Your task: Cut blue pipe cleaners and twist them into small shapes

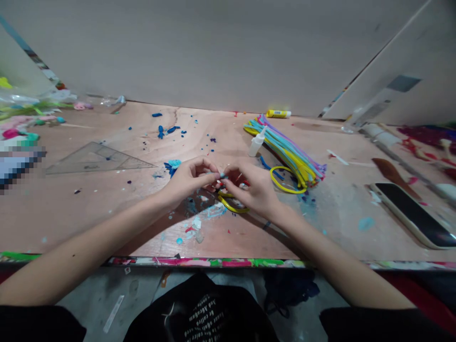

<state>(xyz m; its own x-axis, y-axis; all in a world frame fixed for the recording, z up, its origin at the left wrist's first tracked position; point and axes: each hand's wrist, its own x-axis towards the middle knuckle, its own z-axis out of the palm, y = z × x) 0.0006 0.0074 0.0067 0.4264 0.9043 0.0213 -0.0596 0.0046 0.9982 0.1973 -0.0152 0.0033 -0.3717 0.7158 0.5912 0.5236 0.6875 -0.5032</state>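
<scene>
The person's two hands meet over the wooden table [71, 213], near its middle. The left hand [194, 178] and the right hand [252, 184] pinch a small pale blue bit [223, 175] between the tips of their thumbs and fingers. The bit is held up between the two hands, and the fingers hide some of it, so its full shape is hard to tell. A bent yellow stick [231, 207] lies below the right hand, and something red peeks out there too.

A blue lump [174, 166] sits just beside the left hand. Past it, a clear triangle ruler [85, 167] lies flat on the left. Dark blue bits [161, 132] are spread out farther back.

On the right side, a yellow ring [290, 191] lies by a big bunch of fuzzy sticks [285, 149] in yellow, blue, purple and pink. A small white bottle [256, 144] stands next to the bunch, a bit tilted. Behind the bunch lies a yellow glue stick [278, 114]. A phone [413, 213] with a dark screen lies far to the right, near a brown wooden tool [394, 175].
</scene>
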